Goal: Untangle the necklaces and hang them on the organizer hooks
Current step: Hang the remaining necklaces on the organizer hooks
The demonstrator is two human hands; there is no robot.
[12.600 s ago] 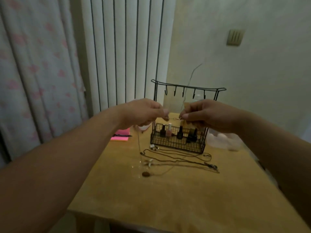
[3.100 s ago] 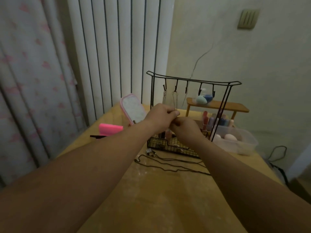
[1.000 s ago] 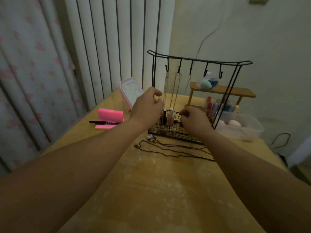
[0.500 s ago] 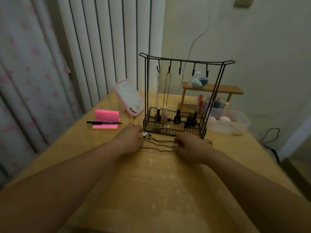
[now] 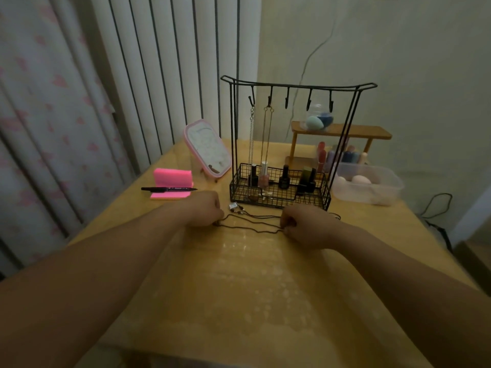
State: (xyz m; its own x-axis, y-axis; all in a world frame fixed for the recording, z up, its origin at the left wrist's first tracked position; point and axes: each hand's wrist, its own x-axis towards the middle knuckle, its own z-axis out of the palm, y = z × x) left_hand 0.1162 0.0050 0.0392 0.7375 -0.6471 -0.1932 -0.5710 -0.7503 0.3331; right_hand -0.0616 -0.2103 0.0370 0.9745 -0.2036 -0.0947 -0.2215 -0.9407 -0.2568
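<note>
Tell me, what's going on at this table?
A person is sorting necklaces. Two chains hang from the two leftmost hooks of a black wire rack; the other three hooks are bare. A dark cord necklace lies on the table in front of the rack. The left hand and the right hand are down on the table, each pinching the cord near one end, apparently to work it loose or lift it.

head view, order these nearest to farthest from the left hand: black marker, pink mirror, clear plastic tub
1. black marker, just left of the left hand
2. pink mirror, behind the hand
3. clear plastic tub, far right
</note>
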